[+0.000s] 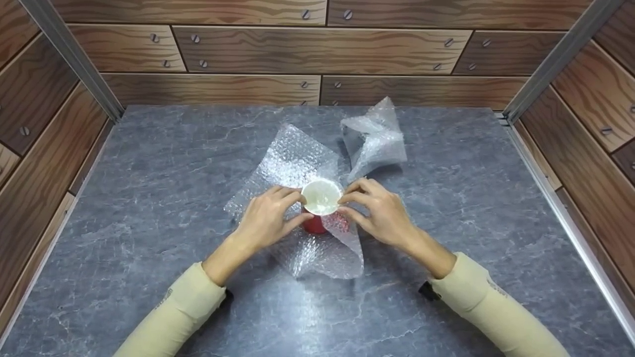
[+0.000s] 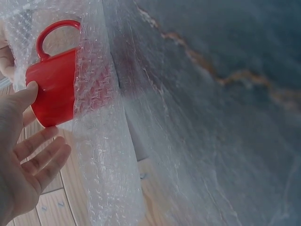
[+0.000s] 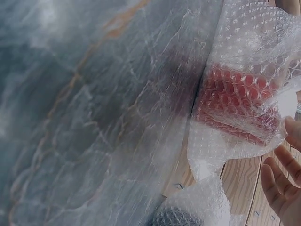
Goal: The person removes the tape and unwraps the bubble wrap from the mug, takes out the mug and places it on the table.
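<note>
From my head, I see the red mug (image 1: 313,226) in the middle of the marbled table (image 1: 149,208), on a sheet of bubble wrap (image 1: 295,161), its pale round mouth between my left hand (image 1: 265,213) and right hand (image 1: 382,213). A second, crumpled piece of wrap (image 1: 377,144) lies behind, to the right

At my left wrist, I pinch the mug near its rim, thumb (image 2: 28,93) on the red side, my other fingers loosely extended; the handle (image 2: 61,22) shows bare, while wrap covers part of the body

At my right wrist, wrap covers the mug's side; my thumb touches near the rim, though I cannot tell whether I pinch mug or wrap
</note>
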Demonstrator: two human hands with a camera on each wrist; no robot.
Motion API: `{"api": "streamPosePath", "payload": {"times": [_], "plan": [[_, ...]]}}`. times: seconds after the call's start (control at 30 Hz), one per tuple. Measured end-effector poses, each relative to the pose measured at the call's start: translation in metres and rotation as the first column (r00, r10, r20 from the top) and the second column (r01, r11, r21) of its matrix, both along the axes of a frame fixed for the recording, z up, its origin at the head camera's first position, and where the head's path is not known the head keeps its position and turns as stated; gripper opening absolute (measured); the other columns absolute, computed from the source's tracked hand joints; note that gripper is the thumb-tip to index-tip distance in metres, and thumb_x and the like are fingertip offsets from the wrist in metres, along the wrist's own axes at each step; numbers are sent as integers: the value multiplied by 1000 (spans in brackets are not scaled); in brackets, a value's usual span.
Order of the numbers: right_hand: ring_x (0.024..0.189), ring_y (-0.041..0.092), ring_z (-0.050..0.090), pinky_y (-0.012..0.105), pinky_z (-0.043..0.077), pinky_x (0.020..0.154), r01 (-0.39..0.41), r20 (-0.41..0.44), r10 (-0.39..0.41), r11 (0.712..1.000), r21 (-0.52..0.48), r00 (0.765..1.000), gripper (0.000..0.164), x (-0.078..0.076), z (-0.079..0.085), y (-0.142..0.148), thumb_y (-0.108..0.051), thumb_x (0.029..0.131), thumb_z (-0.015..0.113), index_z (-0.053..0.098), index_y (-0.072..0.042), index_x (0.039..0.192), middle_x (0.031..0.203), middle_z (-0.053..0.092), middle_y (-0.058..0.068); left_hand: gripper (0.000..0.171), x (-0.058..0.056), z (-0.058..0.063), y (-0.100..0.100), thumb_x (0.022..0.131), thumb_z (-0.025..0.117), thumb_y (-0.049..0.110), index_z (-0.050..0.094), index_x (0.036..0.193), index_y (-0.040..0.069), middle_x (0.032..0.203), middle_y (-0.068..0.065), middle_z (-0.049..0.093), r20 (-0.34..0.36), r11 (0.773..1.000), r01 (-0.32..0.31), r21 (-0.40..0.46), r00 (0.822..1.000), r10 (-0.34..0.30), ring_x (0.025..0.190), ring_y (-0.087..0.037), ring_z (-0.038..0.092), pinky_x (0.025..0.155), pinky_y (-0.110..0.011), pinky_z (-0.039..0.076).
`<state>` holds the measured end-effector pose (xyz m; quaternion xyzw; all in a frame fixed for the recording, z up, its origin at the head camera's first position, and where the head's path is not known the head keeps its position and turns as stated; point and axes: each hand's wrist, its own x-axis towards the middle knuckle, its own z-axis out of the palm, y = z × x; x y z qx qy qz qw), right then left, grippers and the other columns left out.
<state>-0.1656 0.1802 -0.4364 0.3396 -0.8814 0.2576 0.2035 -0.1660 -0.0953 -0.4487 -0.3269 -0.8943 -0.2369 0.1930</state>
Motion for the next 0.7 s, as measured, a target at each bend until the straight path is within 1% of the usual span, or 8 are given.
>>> {"api": "streamPosePath", "payload": {"times": [0.13, 0.27, 0.43, 0.7], "plan": [[93, 19, 64, 29, 58, 70, 1, -44, -2, 1000, -22, 999, 16, 0, -1, 1, -27, 88, 83, 80, -14, 97, 104, 74, 3, 32, 0, 0, -1, 92, 79, 43, 73, 105, 14, 113, -9, 80, -1, 1000, -3, -1, 1000, 3, 100, -27, 74, 78, -40, 67], [90, 18, 62, 27, 56, 66, -5, -71, 3, 999, -31, 997, 14, 0, -3, 3, -25, 89, 83, 80, -14, 97, 103, 74, 2, 32, 0, -1, 0, 92, 79, 43, 73, 104, 14, 111, -8, 80, -16, 1000, -12, -8, 1000, 12, 99, -26, 74, 77, -39, 67], [89, 17, 63, 26, 54, 65, -10, -77, 7, 999, -37, 997, 12, 0, -4, 5, -25, 91, 82, 80, -15, 98, 101, 74, 0, 33, 1, -1, -1, 91, 79, 44, 72, 104, 14, 111, -7, 80, -22, 1000, -17, -14, 1000, 17, 100, -26, 74, 76, -40, 67], [88, 17, 63, 26, 54, 64, -18, -80, 13, 998, -62, 997, 12, -2, -6, 8, -23, 90, 83, 80, -14, 98, 99, 74, 0, 33, 0, 1, 0, 92, 78, 45, 73, 105, 14, 111, -7, 80, -18, 1000, -12, -21, 1000, 12, 101, -26, 74, 79, -41, 67]]}}
